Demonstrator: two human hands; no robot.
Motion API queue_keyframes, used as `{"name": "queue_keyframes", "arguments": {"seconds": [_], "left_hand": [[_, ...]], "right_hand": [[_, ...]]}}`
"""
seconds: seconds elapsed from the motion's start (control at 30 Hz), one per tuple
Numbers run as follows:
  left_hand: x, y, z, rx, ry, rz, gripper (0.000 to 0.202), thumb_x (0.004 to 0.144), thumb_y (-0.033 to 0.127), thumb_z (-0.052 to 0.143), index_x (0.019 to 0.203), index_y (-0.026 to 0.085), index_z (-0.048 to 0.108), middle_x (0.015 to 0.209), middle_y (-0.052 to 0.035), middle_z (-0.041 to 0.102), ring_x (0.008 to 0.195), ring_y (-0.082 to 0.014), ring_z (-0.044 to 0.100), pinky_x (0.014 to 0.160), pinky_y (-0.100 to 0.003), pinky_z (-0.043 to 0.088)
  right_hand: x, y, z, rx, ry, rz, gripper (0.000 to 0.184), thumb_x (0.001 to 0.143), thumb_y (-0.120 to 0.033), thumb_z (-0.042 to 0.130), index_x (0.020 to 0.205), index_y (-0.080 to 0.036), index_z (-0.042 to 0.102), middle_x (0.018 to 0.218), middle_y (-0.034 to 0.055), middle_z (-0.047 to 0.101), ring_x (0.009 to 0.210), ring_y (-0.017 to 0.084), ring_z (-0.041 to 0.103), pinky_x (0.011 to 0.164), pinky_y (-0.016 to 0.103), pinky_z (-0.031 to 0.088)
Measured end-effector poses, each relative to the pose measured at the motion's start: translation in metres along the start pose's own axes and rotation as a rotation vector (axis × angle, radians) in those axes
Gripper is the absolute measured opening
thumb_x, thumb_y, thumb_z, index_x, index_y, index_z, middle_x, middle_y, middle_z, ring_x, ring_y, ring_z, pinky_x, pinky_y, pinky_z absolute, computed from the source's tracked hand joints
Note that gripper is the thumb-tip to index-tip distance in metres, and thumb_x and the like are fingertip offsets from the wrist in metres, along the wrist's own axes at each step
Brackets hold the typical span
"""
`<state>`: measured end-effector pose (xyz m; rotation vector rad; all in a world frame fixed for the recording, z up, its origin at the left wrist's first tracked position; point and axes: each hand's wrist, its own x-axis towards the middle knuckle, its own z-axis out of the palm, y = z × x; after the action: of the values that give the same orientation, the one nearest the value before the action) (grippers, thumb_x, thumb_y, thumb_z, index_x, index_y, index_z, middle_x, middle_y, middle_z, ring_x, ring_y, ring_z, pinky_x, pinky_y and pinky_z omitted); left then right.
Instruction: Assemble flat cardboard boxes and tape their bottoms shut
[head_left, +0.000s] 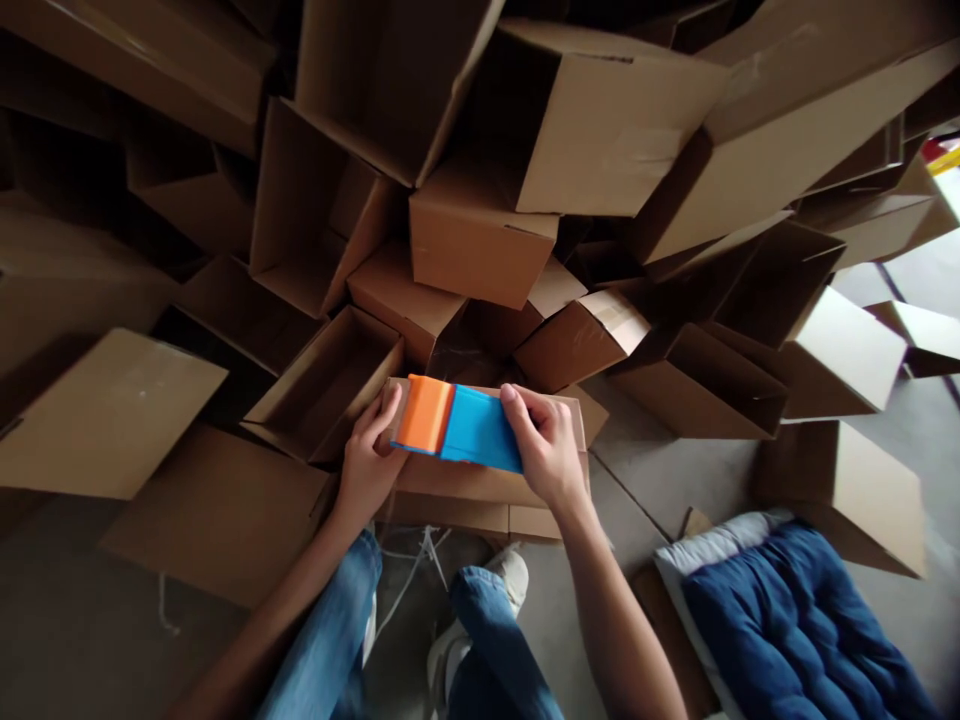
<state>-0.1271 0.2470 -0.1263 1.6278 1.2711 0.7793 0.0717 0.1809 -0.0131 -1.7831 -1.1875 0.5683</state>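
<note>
A closed cardboard box (457, 482) lies in front of me, above my feet. My right hand (546, 440) is closed around the right end of a flat blue tool (480, 428) with a broad orange end (424, 414). The tool lies across the top of the box, its orange end toward the left; its exact kind I cannot make out. At the box's left end, my left hand (373, 450) grips the side, thumb up beside the orange end. The fingers under that hand are partly hidden.
Many open cardboard boxes lie heaped ahead, including a tilted one (322, 385) close on the left and another (697, 385) to the right. A blue tufted cushion (795, 610) sits at the lower right. White string (420, 555) hangs near my shoes on the grey floor (637, 480).
</note>
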Motion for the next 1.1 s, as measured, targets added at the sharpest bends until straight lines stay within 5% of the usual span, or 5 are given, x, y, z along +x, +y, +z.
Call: {"name": "queue_keyframes", "arguments": {"seconds": [0.17,0.27,0.43,0.67,1.1], "left_hand": [[0.0,0.008,-0.011,-0.099,-0.036,0.013,0.051,0.087,0.045,0.069,0.134,0.026,0.074,0.153,-0.0068,0.061,0.147,-0.0296,0.05,0.126,-0.044,0.036],[-0.001,0.022,-0.029,-0.153,0.076,0.018,0.037,0.094,0.047,0.062,0.119,0.025,0.079,0.145,-0.0077,0.066,0.141,-0.0265,0.055,0.122,-0.041,0.039],[-0.008,0.048,-0.053,-0.274,0.006,-0.058,0.043,0.1,0.056,0.051,0.095,0.023,0.078,0.1,-0.0057,0.075,0.099,-0.0225,0.067,0.08,-0.031,0.051],[-0.019,0.056,-0.043,-0.512,-0.352,-0.218,0.063,0.092,0.078,0.051,0.08,0.021,0.075,0.073,-0.0031,0.065,0.069,-0.0183,0.057,0.063,-0.03,0.04],[-0.027,0.056,-0.029,-0.651,-0.352,-0.294,0.054,0.088,0.069,0.068,0.067,0.02,0.062,0.067,0.0002,0.058,0.069,-0.0165,0.056,0.071,-0.029,0.046]], "right_hand": [[-0.007,0.005,-0.008,-0.034,-0.019,-0.028,0.064,0.101,-0.07,0.039,0.059,-0.024,0.027,0.057,-0.0043,0.024,0.053,0.01,0.025,0.051,0.028,0.021],[-0.014,0.007,-0.01,-0.04,-0.05,-0.038,0.065,0.102,-0.07,0.038,0.058,-0.023,0.029,0.056,-0.0045,0.024,0.051,0.01,0.026,0.05,0.028,0.021],[-0.018,0.009,-0.01,-0.043,-0.068,-0.076,0.065,0.103,-0.07,0.04,0.058,-0.022,0.034,0.054,-0.0043,0.029,0.049,0.01,0.032,0.049,0.028,0.025],[-0.02,0.009,-0.011,-0.046,-0.079,-0.094,0.064,0.103,-0.066,0.041,0.057,-0.022,0.037,0.053,-0.0038,0.032,0.048,0.01,0.034,0.048,0.028,0.025],[-0.023,0.01,-0.012,-0.017,-0.109,-0.111,0.061,0.106,-0.06,0.041,0.058,-0.021,0.039,0.054,-0.0038,0.033,0.047,0.01,0.035,0.048,0.028,0.026]]}}
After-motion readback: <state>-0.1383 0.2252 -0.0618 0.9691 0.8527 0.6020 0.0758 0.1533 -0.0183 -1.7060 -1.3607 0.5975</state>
